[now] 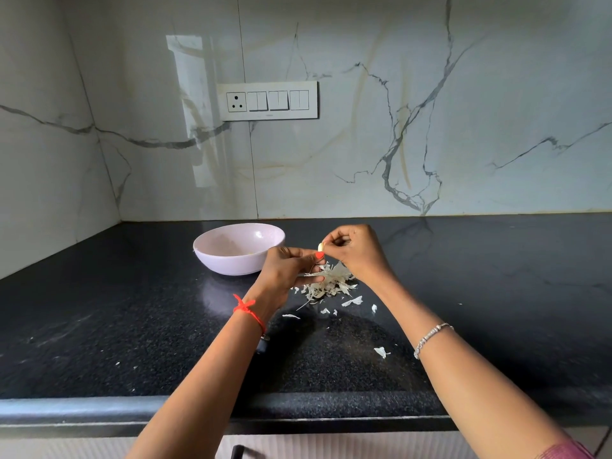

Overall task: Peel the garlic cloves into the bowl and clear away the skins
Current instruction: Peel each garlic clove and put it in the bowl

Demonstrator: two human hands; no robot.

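Both hands meet just right of the bowl (231, 263). The right hand (356, 251) pinches a pale garlic clove (320, 247), and the left hand (286, 268) pinches its lower end. The pile of skins (331, 282) lies beneath on the counter (132, 309). The bare clove could slip and fall among the skins, and loose flakes may scatter nearer.

A round pale pink ceramic bowl (212, 258) stood toward the back of the black speckled stone counter (132, 326), below the white switch panel (267, 101) on the wall. Just right of the bowl lay a heap of papery garlic skins (331, 283), with scraps scattered before it. Above the heap, the left hand (286, 270) and right hand (357, 250) pinched a small whitish garlic clove (320, 247) between them.
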